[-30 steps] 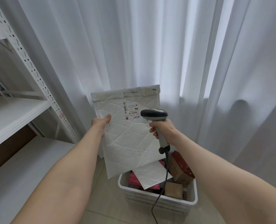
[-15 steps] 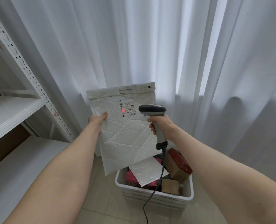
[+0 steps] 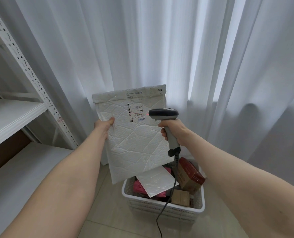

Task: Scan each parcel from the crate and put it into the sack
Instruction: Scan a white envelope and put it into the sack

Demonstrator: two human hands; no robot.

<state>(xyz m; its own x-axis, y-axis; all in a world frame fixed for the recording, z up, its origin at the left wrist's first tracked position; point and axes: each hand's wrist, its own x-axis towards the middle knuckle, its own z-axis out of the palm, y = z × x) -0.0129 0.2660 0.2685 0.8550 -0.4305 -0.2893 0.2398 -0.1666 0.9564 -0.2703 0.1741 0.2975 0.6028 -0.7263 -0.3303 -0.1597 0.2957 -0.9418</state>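
My left hand (image 3: 103,124) pinches the left edge of a large white bubble mailer (image 3: 134,138), held upright above the crate. My right hand (image 3: 172,130) grips the handle of a grey barcode scanner (image 3: 165,115) whose head points at the mailer's printed label (image 3: 136,111); a red light line falls across that label. Below stands the white plastic crate (image 3: 163,207), holding another white mailer (image 3: 155,182), a pink bag (image 3: 139,187), a red-and-brown box (image 3: 191,176) and a small cardboard box (image 3: 180,197). No sack is in view.
White metal shelving (image 3: 13,115) with a perforated upright (image 3: 34,79) fills the left side. White curtains (image 3: 177,48) hang behind the crate. The scanner's black cable (image 3: 161,215) drops over the crate's front onto the tiled floor (image 3: 117,225).
The scanner's red light has come on across the label. Both hands with the mailer and scanner have stayed almost in place; the camera view has shifted a little.
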